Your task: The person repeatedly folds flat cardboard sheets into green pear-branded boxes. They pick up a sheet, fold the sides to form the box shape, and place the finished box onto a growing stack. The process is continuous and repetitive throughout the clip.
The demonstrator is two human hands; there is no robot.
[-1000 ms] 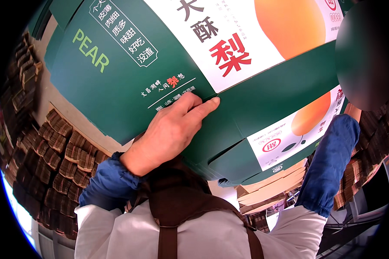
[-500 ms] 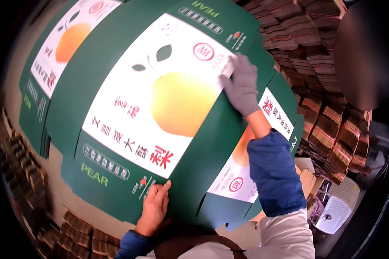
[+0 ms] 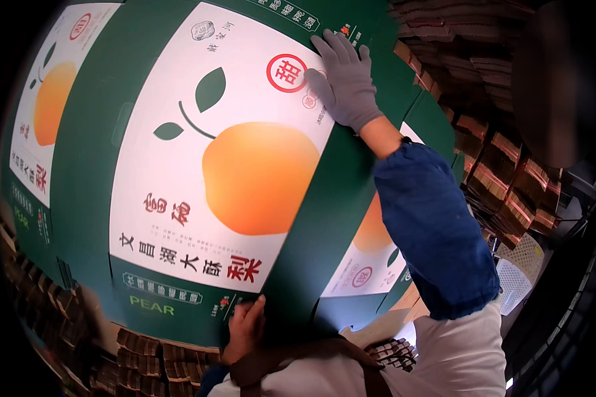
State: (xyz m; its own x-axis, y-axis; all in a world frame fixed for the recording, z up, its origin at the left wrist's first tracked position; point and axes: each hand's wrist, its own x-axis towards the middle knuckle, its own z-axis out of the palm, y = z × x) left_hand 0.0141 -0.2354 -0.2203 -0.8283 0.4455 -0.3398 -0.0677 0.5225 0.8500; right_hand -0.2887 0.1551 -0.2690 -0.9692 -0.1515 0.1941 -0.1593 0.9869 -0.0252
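Note:
A large flattened green cardboard box [image 3: 159,59] lies before me, printed with a big yellow-orange pear on a white panel. My right hand [image 3: 344,83], in a grey knit glove and with a blue sleeve above it, rests on the far right part of the printed panel. Its fingers are spread and it grips nothing. My bare left hand [image 3: 245,329] touches the box's near flap, below the panel's lower right corner. One finger points forward and the others are partly bent. The underside of that hand is hidden.
Tied stacks of brown cardboard pieces [image 3: 503,178] stand along the right. More brown stacks [image 3: 142,357] lie beyond the box's near left edge. A white perforated plastic basket [image 3: 512,286] sits at the lower right.
My right hand has slid farther along the panel, away from me, and its fingers have spread. The box appears larger and shifted left in view. My left hand remains by the near flap.

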